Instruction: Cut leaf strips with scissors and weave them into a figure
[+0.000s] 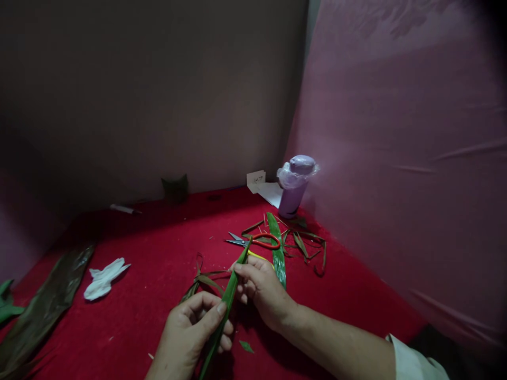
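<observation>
A long narrow green leaf strip runs from low centre up toward the scissors. My left hand pinches its lower part between thumb and fingers. My right hand is closed on the strip higher up, fingers curled round it. Red-handled scissors lie on the red cloth just beyond the strip's tip. A broader green leaf lies flat to the right of my right hand.
The red cloth covers the table. A purple bottle with plastic wrap stands at the back, with white paper beside it. Leaf trimmings lie right of the scissors. A crumpled white tissue and dark leaves lie at left.
</observation>
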Demonstrator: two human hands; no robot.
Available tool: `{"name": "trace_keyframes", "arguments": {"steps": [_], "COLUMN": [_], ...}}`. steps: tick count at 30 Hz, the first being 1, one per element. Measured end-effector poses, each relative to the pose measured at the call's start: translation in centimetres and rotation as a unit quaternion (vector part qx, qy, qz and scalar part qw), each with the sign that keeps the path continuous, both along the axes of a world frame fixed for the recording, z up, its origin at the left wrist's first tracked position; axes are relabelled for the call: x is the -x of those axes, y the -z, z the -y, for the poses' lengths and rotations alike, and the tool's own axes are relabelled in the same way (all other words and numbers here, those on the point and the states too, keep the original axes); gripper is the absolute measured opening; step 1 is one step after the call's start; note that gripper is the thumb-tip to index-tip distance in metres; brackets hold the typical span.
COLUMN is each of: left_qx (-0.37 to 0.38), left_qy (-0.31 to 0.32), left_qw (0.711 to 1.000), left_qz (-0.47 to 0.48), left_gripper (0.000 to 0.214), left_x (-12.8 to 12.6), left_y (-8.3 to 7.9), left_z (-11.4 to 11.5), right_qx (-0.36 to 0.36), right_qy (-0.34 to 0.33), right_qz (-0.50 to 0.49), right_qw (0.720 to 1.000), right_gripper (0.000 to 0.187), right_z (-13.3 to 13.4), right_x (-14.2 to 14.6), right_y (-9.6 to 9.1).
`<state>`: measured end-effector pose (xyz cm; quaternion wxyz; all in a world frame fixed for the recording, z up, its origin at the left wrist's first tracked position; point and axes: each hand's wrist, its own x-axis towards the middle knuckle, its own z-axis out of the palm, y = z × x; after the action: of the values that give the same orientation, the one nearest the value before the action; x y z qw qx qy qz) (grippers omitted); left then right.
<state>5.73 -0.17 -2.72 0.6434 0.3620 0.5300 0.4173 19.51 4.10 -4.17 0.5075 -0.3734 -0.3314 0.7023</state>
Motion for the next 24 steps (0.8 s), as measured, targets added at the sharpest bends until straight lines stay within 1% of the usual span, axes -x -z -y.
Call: {"name": "trace_keyframes", "arguments": {"steps": [6, 10, 15, 17, 24], "left_qx": [-0.011, -0.02, -0.095, -0.11, -0.079], "left_qy": [0.007, 0.016, 0.014, 0.02, 0.022], "left_qw": [1.0, 0.999, 0.988, 0.984, 0.99], "left_qz": [-0.007, -0.042, -0.121, -0.138, -0.116], "left_gripper": [0.029, 0.028, 0.026, 0.026, 0.027], "left_x": [0.11, 0.1, -0.06, -0.07, -0.09], "left_y": [0.25, 0.48, 0.55, 0.53, 0.16], "left_z": [-0.13, -0.06, 0.42, 0.55, 0.55], "right_qx": [-0.008, -0.021, -0.018, -0.015, -0.012], "right_qy": [-0.017, -0.013, 0.001, 0.006, 0.009], "right_qz": [-0.006, 0.005, 0.032, 0.037, 0.021], "right_qw": [1.0, 1.0, 0.999, 0.999, 1.0], "right_gripper": [0.019, 0.022, 0.026, 0.026, 0.031], "right_z": [-0.24, -0.26, -0.19, -0.2, -0.37], "right_x": [-0.2, -0.41, -0.47, -0.43, -0.41], "right_y": [-0.22, -0.26, -0.24, -0.27, -0.18]}}
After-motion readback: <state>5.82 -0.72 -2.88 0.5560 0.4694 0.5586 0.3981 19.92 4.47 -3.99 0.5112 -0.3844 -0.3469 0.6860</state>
